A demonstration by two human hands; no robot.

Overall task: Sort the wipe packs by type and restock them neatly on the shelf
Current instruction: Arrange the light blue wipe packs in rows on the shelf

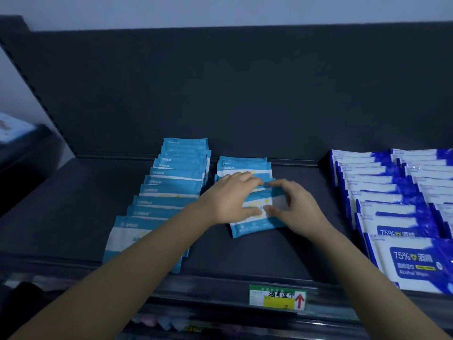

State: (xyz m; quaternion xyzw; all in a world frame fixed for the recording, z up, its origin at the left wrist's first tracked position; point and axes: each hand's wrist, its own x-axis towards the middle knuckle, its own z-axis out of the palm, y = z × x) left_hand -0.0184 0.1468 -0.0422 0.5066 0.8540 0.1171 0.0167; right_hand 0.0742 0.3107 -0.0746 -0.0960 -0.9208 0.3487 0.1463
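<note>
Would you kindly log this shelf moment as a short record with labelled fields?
surface: dark shelf
left row: light blue wipe packs, overlapping front to back
middle row: short light blue row, still being filled
in hand: front pack, touched by left hand and right hand
right side: dark blue alcohol wipe packs, two rows
shelf edge: price label with red arrow

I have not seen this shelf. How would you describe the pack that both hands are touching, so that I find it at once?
On the dark shelf, find the short middle row of light blue packs, between the long light blue row and the dark blue alcohol wipes. It is the front pack, lying skewed under the left hand and right hand.
</note>
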